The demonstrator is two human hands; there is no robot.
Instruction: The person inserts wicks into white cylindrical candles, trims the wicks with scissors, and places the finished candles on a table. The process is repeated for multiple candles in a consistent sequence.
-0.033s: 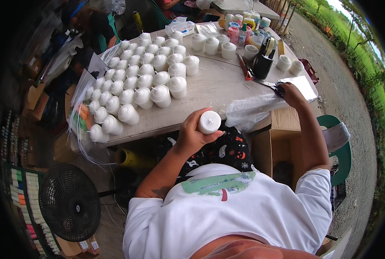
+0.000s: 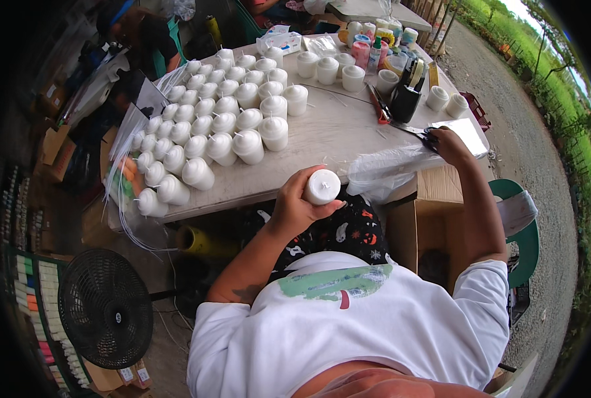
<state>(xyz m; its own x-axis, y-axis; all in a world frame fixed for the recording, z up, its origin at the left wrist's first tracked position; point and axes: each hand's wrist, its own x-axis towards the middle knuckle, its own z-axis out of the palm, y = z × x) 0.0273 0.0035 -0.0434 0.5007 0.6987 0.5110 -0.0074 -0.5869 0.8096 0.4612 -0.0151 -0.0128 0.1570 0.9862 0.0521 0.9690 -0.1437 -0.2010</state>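
My left hand (image 2: 296, 202) is wrapped round a white candle (image 2: 323, 186), held over my lap by the table's near edge. Its round top faces up, with a short wick in the middle. At the right side of the table, my right hand (image 2: 451, 145) is closed on the black handles of a pair of scissors (image 2: 411, 128). The blades point left along the tabletop. Many white candles (image 2: 224, 124) with wicks stand in close rows on the left half of the table (image 2: 322, 136).
Beside the scissors are a black container (image 2: 408, 93), a red-handled tool (image 2: 379, 109) and a clear plastic sheet (image 2: 381, 169). Jars and bottles (image 2: 375, 50) stand at the back. Below sits an open cardboard box (image 2: 434, 205); a black fan (image 2: 106, 308) stands at lower left.
The view has shifted very slightly. Both hands keep their holds on the candle and the scissors.
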